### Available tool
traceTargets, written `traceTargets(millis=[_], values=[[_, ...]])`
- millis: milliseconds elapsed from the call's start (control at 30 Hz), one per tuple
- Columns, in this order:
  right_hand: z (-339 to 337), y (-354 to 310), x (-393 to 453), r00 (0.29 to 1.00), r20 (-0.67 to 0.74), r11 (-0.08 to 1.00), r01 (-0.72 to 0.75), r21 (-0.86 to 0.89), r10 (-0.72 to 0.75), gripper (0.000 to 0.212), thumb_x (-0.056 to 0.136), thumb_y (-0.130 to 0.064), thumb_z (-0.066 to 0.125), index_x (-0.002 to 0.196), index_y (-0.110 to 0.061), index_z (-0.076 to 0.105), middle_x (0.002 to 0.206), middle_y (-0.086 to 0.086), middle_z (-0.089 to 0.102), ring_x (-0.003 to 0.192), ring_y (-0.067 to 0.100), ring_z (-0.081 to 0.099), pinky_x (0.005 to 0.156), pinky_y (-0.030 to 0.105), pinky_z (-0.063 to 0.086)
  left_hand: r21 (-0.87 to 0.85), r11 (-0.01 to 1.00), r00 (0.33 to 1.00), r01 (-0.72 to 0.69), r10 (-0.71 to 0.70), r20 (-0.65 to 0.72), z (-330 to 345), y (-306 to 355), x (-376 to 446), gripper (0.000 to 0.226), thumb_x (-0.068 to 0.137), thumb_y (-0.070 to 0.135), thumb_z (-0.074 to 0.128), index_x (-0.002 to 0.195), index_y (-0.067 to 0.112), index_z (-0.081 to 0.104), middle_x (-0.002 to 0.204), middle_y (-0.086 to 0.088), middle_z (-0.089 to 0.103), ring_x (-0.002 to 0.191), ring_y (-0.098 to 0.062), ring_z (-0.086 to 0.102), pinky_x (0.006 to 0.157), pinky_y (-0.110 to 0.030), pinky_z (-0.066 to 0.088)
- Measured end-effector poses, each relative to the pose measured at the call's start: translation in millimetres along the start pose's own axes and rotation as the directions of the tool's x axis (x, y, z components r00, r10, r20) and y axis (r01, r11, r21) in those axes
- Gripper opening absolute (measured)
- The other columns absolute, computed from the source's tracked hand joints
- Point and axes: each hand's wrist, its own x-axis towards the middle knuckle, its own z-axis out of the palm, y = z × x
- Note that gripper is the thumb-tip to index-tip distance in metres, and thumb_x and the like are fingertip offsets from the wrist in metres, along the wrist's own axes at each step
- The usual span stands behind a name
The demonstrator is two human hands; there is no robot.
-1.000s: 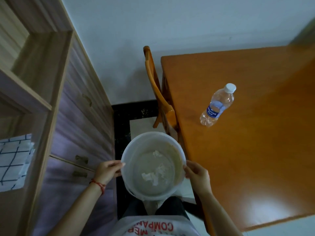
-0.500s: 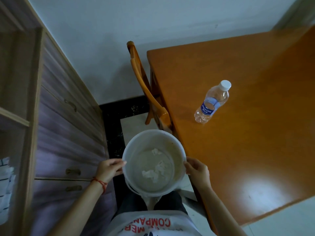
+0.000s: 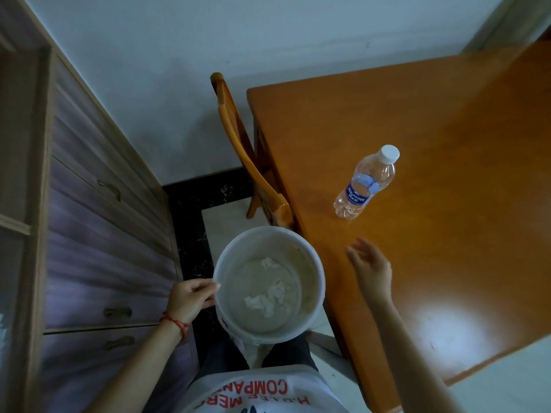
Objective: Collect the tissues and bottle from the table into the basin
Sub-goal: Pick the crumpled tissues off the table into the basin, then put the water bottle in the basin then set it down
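White plastic basin [image 3: 313,260], held out beside the table [image 3: 447,234] edge, three crumpled tissues [image 3: 269,293] lying on its bottom. Head view only. What changed: half a second back both hands gripped the rim; the right hand [image 3: 371,269] has since let go and now hangs over the near table edge, fingers [image 3: 356,248] spread and loose, holding nothing, pointed toward the bottle [image 3: 365,183]. Left hand [image 3: 192,298] alone carries the basin, thumb and fingers pinched on the left rim. Bottle stands upright on the table, white cap on, blue label, nearly empty by the look of it; it sits beyond the reaching hand, still apart from it. No tissues visible on the table top. Reading: tissue part looks finished, bottle is the last item, and the reach for it has begun. Light clear bottle should lift easily with a side grasp around the label. Risk: one-handed hold on the basin rim may let it tip. Chair [image 3: 235,138] back stands just left of the table, clear of the reach.
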Motion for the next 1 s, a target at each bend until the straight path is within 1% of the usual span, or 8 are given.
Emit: traceTargets(millis=[100,233,333,500,600,700,900,1000], values=[[-6,-27,28,0.989,-0.136,0.997,0.064,0.052,-0.057,0.059,0.079,-0.026,0.068,0.132,-0.014,0.044,0.125,0.006,0.057,0.104,0.016,0.056,0.074,0.017,0.045,0.003,1.0,1.0,0.001,-0.001,0.003,0,0,0,0.023,0.08,-0.004,0.061,0.101,-0.012,0.062,0.073,-0.012,0.062,0.065,-0.022,0.058,0.045,-0.014,0.053],[-9,-52,61,0.963,-0.257,0.99,0.109,0.092,-0.082,0.078,0.074,-0.028,0.074,0.139,-0.018,0.031,0.139,0.005,0.046,0.121,0.014,0.047,0.094,0.032,0.046,0.027,1.0,1.0,-0.009,0.009,0.004,1,1,-2,0.022,0.08,-0.004,0.06,0.101,-0.013,0.062,0.071,-0.012,0.06,0.06,-0.018,0.058,0.044,-0.012,0.051],[-7,-61,76,0.96,-0.263,0.984,0.129,0.126,-0.092,0.085,0.072,-0.031,0.075,0.141,-0.02,0.026,0.144,0.004,0.039,0.128,0.015,0.041,0.102,0.035,0.042,0.047,0.999,1.0,-0.022,0.022,0.007,1,2,-4,0.02,0.08,-0.004,0.06,0.099,-0.011,0.063,0.068,-0.011,0.059,0.046,-0.006,0.061,0.044,-0.011,0.05],[-3,-73,90,0.959,-0.246,0.973,0.18,0.146,-0.14,0.085,0.073,-0.026,0.075,0.141,-0.02,0.026,0.145,0.005,0.038,0.13,0.018,0.04,0.105,0.037,0.041,0.041,0.998,0.999,-0.039,0.039,0.001,2,2,-5,0.022,0.08,-0.004,0.06,0.101,-0.012,0.062,0.071,-0.011,0.061,0.063,-0.019,0.058,0.044,-0.011,0.05],[-3,-76,93,0.964,-0.226,0.972,0.18,0.15,-0.144,0.078,0.073,-0.023,0.074,0.138,-0.02,0.031,0.141,0.006,0.043,0.126,0.02,0.045,0.102,0.042,0.045,0.035,0.998,0.999,-0.044,0.044,0.005,2,3,-7,0.022,0.08,-0.004,0.06,0.101,-0.012,0.062,0.072,-0.011,0.061,0.065,-0.02,0.058,0.045,-0.011,0.051],[-6,-81,86,0.964,-0.215,0.967,0.196,0.161,-0.159,0.075,0.073,-0.024,0.074,0.137,-0.02,0.034,0.138,0.005,0.046,0.121,0.015,0.047,0.097,0.034,0.047,0.034,0.999,0.999,-0.039,0.039,0.008,1,3,-8,0.022,0.08,-0.004,0.06,0.101,-0.011,0.062,0.072,-0.012,0.062,0.06,-0.015,0.061,0.045,-0.012,0.051],[-15,-85,41,0.97,-0.183,0.944,0.207,0.257,-0.163,0.067,0.075,-0.021,0.073,0.133,-0.017,0.04,0.129,0.005,0.054,0.114,0.013,0.055,0.082,0.012,0.047,0.013,0.999,0.999,-0.036,0.036,0.0,1,0,-7,0.024,0.08,-0.004,0.061,0.103,-0.012,0.061,0.073,-0.013,0.062,0.066,-0.021,0.059,0.045,-0.012,0.052],[-16,-82,7,0.979,-0.142,0.927,0.187,0.326,-0.148,0.056,0.076,-0.014,0.071,0.126,-0.014,0.046,0.115,0.001,0.059,0.097,-0.001,0.061,0.075,0.009,0.052,0.01,0.999,0.999,-0.04,0.04,-0.011,2,-1,-8,0.023,0.08,-0.004,0.061,0.102,-0.011,0.062,0.072,-0.013,0.061,0.065,-0.02,0.058,0.045,-0.011,0.051]])
